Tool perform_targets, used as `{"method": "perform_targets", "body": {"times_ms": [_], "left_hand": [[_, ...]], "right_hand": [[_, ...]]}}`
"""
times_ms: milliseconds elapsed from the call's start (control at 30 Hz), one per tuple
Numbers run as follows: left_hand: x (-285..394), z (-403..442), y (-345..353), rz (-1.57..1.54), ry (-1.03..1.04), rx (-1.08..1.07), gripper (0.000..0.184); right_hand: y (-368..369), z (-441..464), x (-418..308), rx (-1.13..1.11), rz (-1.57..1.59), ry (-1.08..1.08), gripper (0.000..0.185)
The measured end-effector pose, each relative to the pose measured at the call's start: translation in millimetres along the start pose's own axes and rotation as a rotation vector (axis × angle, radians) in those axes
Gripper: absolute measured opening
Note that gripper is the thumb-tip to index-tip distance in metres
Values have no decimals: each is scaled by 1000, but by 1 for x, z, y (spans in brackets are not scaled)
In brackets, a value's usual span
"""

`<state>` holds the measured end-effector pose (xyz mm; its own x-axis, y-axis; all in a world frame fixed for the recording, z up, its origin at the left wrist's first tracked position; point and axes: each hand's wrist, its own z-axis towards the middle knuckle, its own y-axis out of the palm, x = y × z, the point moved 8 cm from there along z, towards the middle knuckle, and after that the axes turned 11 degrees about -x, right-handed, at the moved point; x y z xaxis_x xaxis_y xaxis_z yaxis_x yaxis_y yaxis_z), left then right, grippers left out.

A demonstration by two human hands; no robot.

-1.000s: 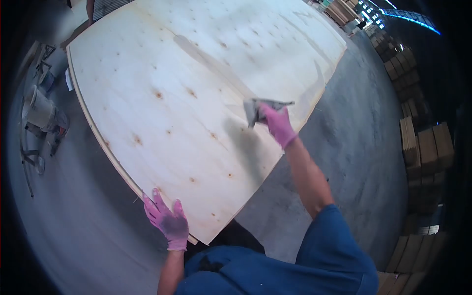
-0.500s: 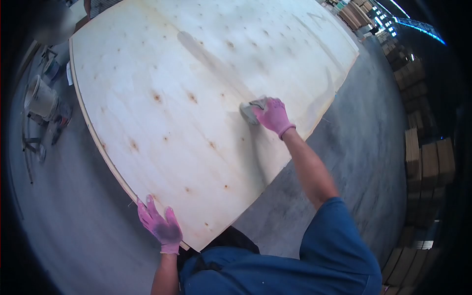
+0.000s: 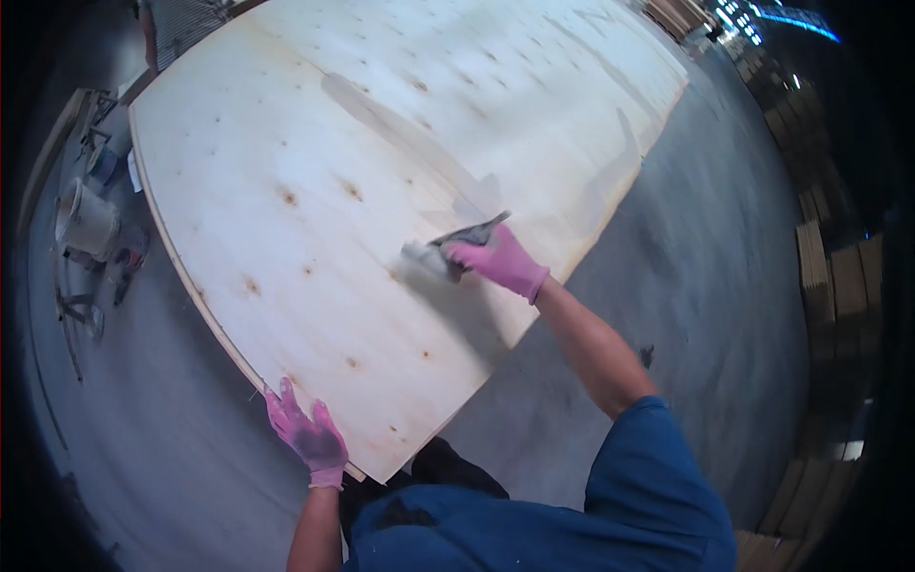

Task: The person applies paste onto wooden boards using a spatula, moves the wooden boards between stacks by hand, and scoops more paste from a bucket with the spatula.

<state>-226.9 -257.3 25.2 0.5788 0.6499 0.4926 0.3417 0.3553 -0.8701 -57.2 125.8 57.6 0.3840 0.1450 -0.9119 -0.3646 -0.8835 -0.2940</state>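
A large pale plywood sheet (image 3: 315, 229) with brown knots and grey smears of filler fills the middle of the view. My right hand (image 3: 500, 262), in a pink glove, is closed round a grey-smeared scraper (image 3: 453, 248) over the sheet. The scraper's blade is blurred, so contact with the wood is hard to tell. My left hand (image 3: 310, 429), in a pink glove with a dark palm patch, rests at the sheet's near left edge with its fingers spread.
On the floor at the left stand a white bucket (image 3: 86, 221) and some tools. Another person's striped clothing (image 3: 186, 27) shows beyond the far left edge. Stacked boards (image 3: 848, 281) line the right side.
My right hand has moved left and nearer with the scraper, which is now turned differently. A grey patch shows where the hand was. My left hand stays at the edge.
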Motion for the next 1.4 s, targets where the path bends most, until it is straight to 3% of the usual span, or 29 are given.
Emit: {"method": "perform_targets", "body": {"times_ms": [133, 167, 267, 333, 367, 467, 500, 567, 667, 700, 800, 900, 1000, 1100, 1133, 1233, 1300, 1400], "left_hand": [[-1, 1, 0, 5, -6, 8, 66], [-2, 1, 1, -6, -11, 9, 66], [-4, 3, 0, -26, -19, 18, 66], [-2, 3, 0, -26, -11, 12, 65], [-1, 4, 1, -14, -9, 19, 65], [0, 4, 2, 0, 2, 15, 66], [1, 5, 2, -8, -3, 14, 66], [0, 0, 2, -16, -11, -2, 66], [1, 5, 2, -6, -6, -1, 66], [1, 4, 2, 16, -5, -5, 66], [-6, 3, 7, 53, -27, -10, 68], [-8, 3, 8, 100, -41, -43, 72], [-12, 3, 5, 89, -18, -103, 83], [-25, 6, -23, -67, 266, -360, 78], [-39, 8, -40, -126, 413, -469, 74], [-141, 31, -105, -587, 550, -588, 54], [-239, 53, -158, -461, 354, -478, 51], [-352, 80, -201, -415, 104, -284, 45]], "right_hand": [[-54, 41, 29, 369, 881, -41, 23], [-55, 50, 31, 336, 1035, 0, 23], [-123, 90, 58, 361, -69, -90, 31], [-118, 106, -9, 241, -550, 212, 41], [-114, 125, -9, 247, -725, 88, 38], [-72, 104, -19, -42, -814, -179, 31], [-62, 77, -23, -31, -954, -332, 28], [-63, 29, -4, -144, -665, -313, 28], [-54, -61, 8, -53, -667, -409, 30], [-43, -81, 14, -52, -727, -282, 32], [15, -108, -2, 51, -831, -337, 35], [84, -102, -32, 56, -766, -227, 34], [164, -89, -43, 43, -709, -338, 27], [229, -48, -49, -133, -86, 224, 27], [248, -38, -59, -50, 15, 185, 27], [299, 3, -88, 196, 378, 87, 26], [332, 27, -114, 376, 714, 64, 24], [355, 57, -122, 378, 822, 76, 23]]}}
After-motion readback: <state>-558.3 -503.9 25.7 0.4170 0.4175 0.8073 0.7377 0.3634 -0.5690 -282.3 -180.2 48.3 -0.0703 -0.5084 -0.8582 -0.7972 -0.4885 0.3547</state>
